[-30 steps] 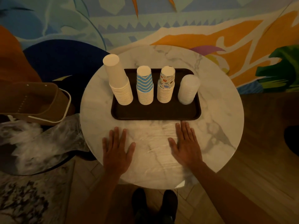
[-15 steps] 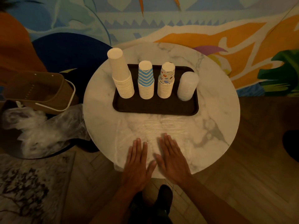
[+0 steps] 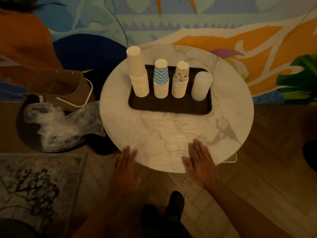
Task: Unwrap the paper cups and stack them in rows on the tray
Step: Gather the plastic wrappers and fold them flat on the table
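A dark brown tray (image 3: 169,107) sits at the back of the round marble table (image 3: 228,117). On it stand a tall plain white cup stack (image 3: 139,74), a blue zigzag cup stack (image 3: 160,79), a patterned cup stack (image 3: 180,81) and a stack of clear lids or cups (image 3: 200,86), in one row. A clear plastic sheet (image 3: 164,134) lies flat in front of the tray. My left hand (image 3: 126,167) hovers flat at the table's front edge, holding nothing. My right hand (image 3: 199,162) rests flat on the front edge, fingers apart.
A brown bag (image 3: 60,86) with a white handle stands left of the table. Crumpled plastic wrappers (image 3: 58,124) lie on a low dark round table beside it. A patterned rug (image 3: 34,186) covers the floor at lower left. My shoes (image 3: 173,203) show below.
Both hands have slid back toward the table's front edge and then spread apart. The left hand is now mostly off the table. The cups have not moved.
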Motion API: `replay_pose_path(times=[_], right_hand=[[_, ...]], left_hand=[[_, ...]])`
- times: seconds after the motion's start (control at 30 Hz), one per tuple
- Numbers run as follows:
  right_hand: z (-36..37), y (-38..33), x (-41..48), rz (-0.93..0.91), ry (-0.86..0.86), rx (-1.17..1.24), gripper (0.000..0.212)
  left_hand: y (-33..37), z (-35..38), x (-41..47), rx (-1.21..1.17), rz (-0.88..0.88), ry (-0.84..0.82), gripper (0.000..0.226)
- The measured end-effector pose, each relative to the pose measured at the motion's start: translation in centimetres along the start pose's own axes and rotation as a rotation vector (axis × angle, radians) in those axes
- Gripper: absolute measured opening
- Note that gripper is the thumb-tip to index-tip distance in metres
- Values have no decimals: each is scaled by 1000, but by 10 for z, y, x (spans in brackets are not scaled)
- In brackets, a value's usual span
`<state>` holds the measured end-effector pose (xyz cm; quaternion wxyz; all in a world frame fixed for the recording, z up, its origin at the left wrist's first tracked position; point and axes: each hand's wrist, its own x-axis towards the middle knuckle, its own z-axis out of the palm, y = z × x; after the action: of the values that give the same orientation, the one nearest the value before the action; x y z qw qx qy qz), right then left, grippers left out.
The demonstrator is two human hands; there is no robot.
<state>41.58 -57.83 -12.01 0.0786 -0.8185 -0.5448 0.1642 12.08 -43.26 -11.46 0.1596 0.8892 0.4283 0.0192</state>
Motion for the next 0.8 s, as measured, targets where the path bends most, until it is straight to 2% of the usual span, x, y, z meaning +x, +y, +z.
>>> replay_pose_path(times=[0.1, 0.2, 0.27, 0.37, 0.5, 0.63, 0.8], right_hand=[[-1, -24, -9, -170, 61, 36, 70], [20, -49, -11, -286, 110, 59, 66], [33, -61, -10, -272, 71, 37, 68], [43, -66, -13, -199, 46, -5, 70], [44, -58, -21, -201, 55, -55, 68], [36, -52, -16, -233, 113, -86, 66], [29, -69, -6, -196, 163, -37, 74]], left_hand=[[14, 8, 4, 47, 111, -88, 101], [18, 21, 23, 93, 130, -63, 84], [18, 19, 30, 115, 147, -44, 75], [6, 12, 31, 96, 185, 80, 62], [-10, 9, 24, 97, 257, 228, 39], [-17, 7, 20, 89, 269, 350, 31], [-10, -2, 18, 42, 240, 420, 23]])
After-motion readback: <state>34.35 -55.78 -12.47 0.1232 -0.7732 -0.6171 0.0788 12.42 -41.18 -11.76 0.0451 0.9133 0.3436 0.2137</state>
